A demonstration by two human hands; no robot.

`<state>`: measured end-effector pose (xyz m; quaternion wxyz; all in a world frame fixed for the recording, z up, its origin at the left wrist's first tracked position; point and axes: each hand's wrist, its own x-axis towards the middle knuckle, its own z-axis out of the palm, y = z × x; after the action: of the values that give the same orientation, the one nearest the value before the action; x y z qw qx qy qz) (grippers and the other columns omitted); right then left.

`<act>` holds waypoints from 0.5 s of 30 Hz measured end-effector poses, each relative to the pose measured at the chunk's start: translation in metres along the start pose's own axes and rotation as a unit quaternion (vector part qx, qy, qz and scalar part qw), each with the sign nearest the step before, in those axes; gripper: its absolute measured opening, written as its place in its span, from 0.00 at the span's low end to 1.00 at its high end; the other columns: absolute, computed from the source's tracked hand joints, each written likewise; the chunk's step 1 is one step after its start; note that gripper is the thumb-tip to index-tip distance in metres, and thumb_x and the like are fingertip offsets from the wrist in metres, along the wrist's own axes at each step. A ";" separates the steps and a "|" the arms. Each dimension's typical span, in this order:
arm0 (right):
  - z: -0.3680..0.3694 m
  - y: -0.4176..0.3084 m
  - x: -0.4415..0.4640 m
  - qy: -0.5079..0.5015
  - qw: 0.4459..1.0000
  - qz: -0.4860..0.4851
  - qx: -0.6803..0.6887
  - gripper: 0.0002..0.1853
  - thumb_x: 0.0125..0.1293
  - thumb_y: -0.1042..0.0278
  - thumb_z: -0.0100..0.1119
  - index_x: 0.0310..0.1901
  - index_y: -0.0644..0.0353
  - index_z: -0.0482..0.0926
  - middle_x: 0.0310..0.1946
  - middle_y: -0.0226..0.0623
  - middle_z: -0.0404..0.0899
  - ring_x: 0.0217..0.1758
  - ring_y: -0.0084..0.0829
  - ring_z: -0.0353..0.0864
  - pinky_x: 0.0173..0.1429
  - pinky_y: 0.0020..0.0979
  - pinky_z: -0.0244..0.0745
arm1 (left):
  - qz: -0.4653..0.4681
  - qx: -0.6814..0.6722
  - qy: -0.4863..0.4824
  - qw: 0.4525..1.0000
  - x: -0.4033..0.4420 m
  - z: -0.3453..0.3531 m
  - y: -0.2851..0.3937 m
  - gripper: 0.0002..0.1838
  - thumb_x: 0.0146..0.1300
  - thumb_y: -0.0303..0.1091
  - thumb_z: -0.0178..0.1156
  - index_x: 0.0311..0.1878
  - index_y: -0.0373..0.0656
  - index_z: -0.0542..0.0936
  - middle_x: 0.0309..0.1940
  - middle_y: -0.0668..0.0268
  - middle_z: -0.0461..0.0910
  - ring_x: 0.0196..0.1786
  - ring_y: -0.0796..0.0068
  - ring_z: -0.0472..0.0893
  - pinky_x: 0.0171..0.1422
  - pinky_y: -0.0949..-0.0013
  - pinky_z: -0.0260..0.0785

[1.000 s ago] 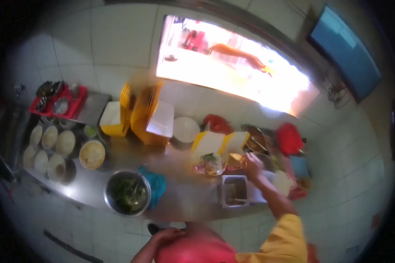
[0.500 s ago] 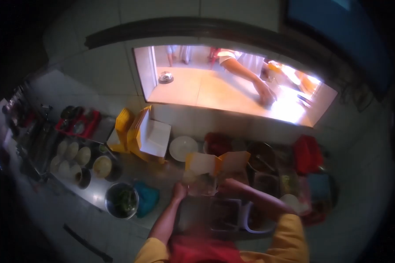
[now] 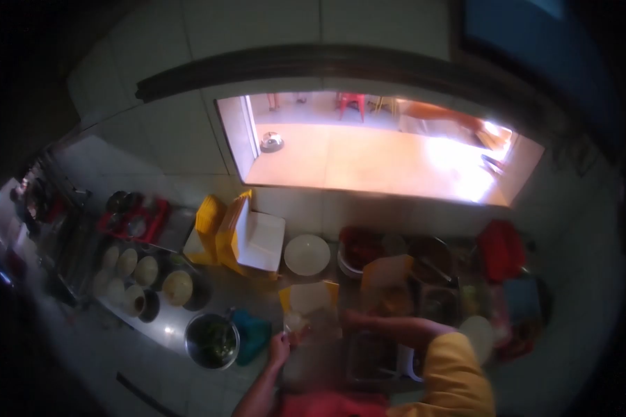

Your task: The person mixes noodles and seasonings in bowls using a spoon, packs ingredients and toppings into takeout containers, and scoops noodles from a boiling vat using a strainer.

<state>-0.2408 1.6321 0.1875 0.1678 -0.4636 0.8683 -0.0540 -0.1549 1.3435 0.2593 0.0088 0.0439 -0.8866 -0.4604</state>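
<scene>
Two open takeaway boxes, yellow outside and pale inside, stand on the counter before me. The left takeaway box has its lid up and some whitish food at its left side. My left hand is closed at this box's lower left edge and appears to grip it. My right hand reaches in between the two boxes, near the left box's right side; its fingers are dark and smeared. The right takeaway box stands with its lid up behind my right forearm, which covers its lower part. Brownish food shows inside it.
Folded yellow boxes stand at the back left beside a white plate. Several small bowls, a metal bowl of greens and a teal cloth lie left. A serving hatch opens ahead, a person's arm beyond it.
The left box has shifted left and toward me with my left hand, parting from the right box. My right hand has moved slightly left. The person's arm beyond the hatch has drawn back.
</scene>
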 end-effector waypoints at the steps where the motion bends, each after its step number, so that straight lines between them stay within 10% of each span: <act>1: -0.012 -0.001 0.001 -0.001 1.000 0.000 -0.008 0.11 0.54 0.60 0.55 0.27 0.60 0.79 0.30 0.42 0.80 0.32 0.38 0.78 0.36 0.42 0.71 | 0.002 -0.005 0.002 1.000 0.001 -0.002 0.000 0.10 0.58 0.31 0.51 0.28 0.34 0.75 0.24 0.47 0.75 0.31 0.46 0.76 0.33 0.56 0.66; 4: -0.087 -0.033 -0.020 0.027 0.990 0.137 0.015 0.10 0.52 0.63 0.54 0.27 0.61 0.79 0.25 0.43 0.79 0.27 0.40 0.78 0.34 0.38 0.73 | 0.046 -0.002 0.017 0.999 0.008 -0.028 0.037 0.09 0.58 0.31 0.51 0.29 0.34 0.75 0.23 0.47 0.74 0.30 0.46 0.76 0.32 0.56 0.66; 6: -0.172 -0.051 -0.040 0.157 0.857 0.302 0.387 0.12 0.53 0.59 0.57 0.27 0.61 0.79 0.24 0.42 0.79 0.24 0.39 0.78 0.31 0.35 0.73 | 0.087 0.006 0.029 0.996 0.023 -0.050 0.076 0.09 0.58 0.31 0.51 0.29 0.34 0.75 0.22 0.47 0.74 0.30 0.46 0.76 0.31 0.57 0.66; 9: -0.250 -0.037 -0.066 0.222 0.820 0.321 0.419 0.12 0.56 0.59 0.57 0.28 0.61 0.79 0.23 0.39 0.79 0.22 0.36 0.78 0.30 0.33 0.73 | 0.130 -0.070 0.018 0.989 0.062 -0.081 0.153 0.10 0.58 0.32 0.52 0.29 0.35 0.76 0.21 0.49 0.75 0.28 0.50 0.77 0.31 0.58 0.67; 13: -0.319 0.039 -0.091 0.347 0.923 0.165 -0.014 0.12 0.56 0.59 0.59 0.27 0.60 0.79 0.19 0.37 0.76 0.21 0.27 0.77 0.28 0.31 0.74 | 0.138 -0.078 -0.043 0.986 0.158 -0.079 0.242 0.11 0.58 0.35 0.53 0.30 0.35 0.77 0.22 0.50 0.77 0.29 0.55 0.80 0.32 0.61 0.69; 15: -0.374 0.042 -0.097 0.354 0.781 0.372 0.355 0.14 0.54 0.58 0.59 0.26 0.62 0.80 0.18 0.42 0.77 0.19 0.29 0.76 0.27 0.31 0.72 | 0.166 -0.079 -0.049 0.982 0.219 -0.049 0.265 0.13 0.58 0.36 0.52 0.30 0.34 0.78 0.21 0.52 0.78 0.29 0.58 0.80 0.32 0.61 0.70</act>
<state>-0.3515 1.7125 0.5513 0.0082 0.0399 0.8909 -0.4524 -0.3892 1.4368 0.4988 0.0451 -0.1269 -0.8416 -0.5231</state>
